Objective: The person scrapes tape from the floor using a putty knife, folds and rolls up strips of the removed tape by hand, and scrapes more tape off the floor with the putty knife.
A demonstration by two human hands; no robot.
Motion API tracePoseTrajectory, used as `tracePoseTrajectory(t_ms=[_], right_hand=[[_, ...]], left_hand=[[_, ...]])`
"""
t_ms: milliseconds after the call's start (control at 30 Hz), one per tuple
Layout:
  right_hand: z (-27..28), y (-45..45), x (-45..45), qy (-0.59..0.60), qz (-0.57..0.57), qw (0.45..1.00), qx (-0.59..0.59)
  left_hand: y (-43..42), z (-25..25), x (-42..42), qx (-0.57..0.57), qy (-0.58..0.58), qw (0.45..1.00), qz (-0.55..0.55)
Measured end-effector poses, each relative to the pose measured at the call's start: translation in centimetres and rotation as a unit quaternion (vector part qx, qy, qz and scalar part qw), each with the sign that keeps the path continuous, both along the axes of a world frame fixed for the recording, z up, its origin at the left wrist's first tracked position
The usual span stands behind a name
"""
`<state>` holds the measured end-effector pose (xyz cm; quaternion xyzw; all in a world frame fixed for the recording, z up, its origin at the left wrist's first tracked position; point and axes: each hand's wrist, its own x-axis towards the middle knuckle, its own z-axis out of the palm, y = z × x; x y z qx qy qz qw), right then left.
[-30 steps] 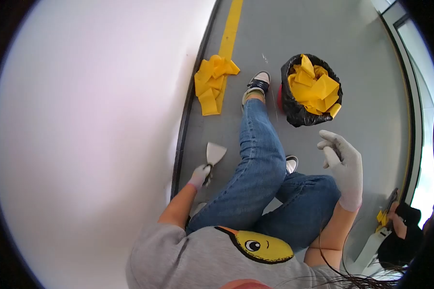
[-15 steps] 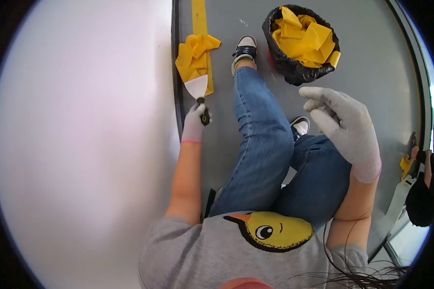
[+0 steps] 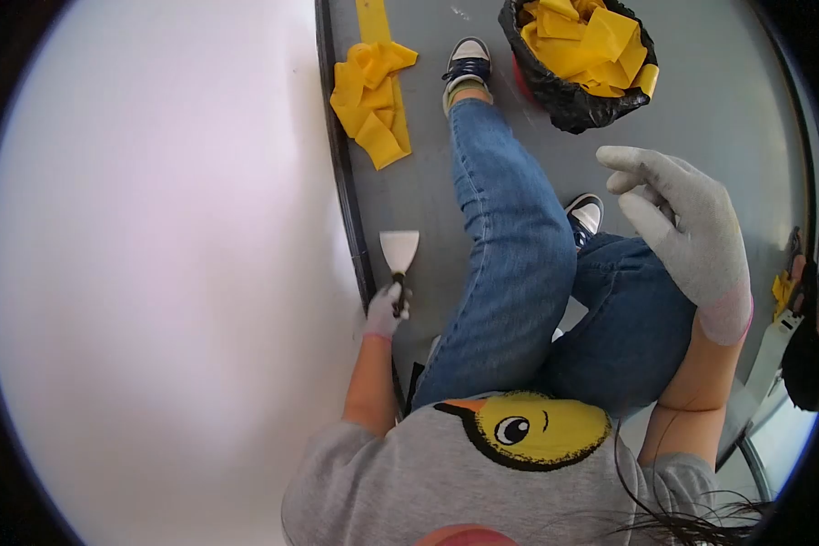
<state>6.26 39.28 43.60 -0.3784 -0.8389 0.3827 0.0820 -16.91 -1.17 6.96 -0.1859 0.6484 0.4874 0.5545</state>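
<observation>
In a pale work glove, my left hand is closed round the dark handle of a scraper. Its wide metal blade points away from me over the grey floor, beside the wall base. Farther ahead, a crumpled heap of yellow tape lies apart from the blade, joined with a straight yellow strip on the floor. My right hand, also gloved, is raised above my right knee. Its fingers are curved with a gap to the thumb, and nothing shows between them.
A bin lined with a black bag stands ahead on the right, filled with yellow tape pieces. A white wall with a dark base strip runs along my left. Part of another person shows at the far right.
My left hand has drawn the scraper back toward me, away from the yellow heap. The heap's near end now lies bare on the floor. My right hand keeps much the same pose.
</observation>
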Motion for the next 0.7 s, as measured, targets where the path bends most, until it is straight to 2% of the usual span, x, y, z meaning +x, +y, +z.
tracePoseTrajectory(t_ms=[100, 167, 300, 367, 400, 500, 533, 600, 700], right_hand=[[-0.2, 0.4, 0.0, 0.001, 0.010, 1.000, 0.024], [-0.5, 0.7, 0.1, 0.008, 0.009, 1.000, 0.024], [-0.5, 0.6, -0.1, 0.015, 0.019, 0.999, 0.024], [-0.6, 0.4, -0.2, 0.023, 0.025, 0.999, 0.037], [-0.6, 0.3, -0.2, 0.025, 0.026, 0.999, 0.038], [-1.5, -0.2, 0.0, 0.037, 0.020, 0.998, 0.039], [-1.9, -0.4, 0.1, 0.044, 0.015, 0.998, 0.038], [-2.7, -0.7, 0.3, 0.054, 0.019, 0.997, 0.054], [-2.6, -1.0, 0.4, 0.039, 0.021, 0.997, 0.065]], left_hand=[[8.6, 0.0, -5.8, -0.023, 0.028, 0.999, -0.020], [15.3, 2.3, -8.8, -0.044, 0.044, 0.997, 0.034], [20.6, 3.8, -15.2, -0.088, 0.022, 0.995, -0.032], [22.8, 5.8, -16.1, -0.070, 0.094, 0.990, -0.083], [23.3, 7.0, -15.9, -0.061, 0.127, 0.984, -0.108], [24.5, 10.3, -14.3, 0.121, 0.224, 0.965, -0.057], [24.4, 11.2, -13.2, 0.142, 0.253, 0.955, -0.069], [22.3, 10.0, -11.6, 0.141, 0.255, 0.954, -0.072], [16.5, 5.4, -8.0, 0.105, 0.228, 0.966, -0.062]])
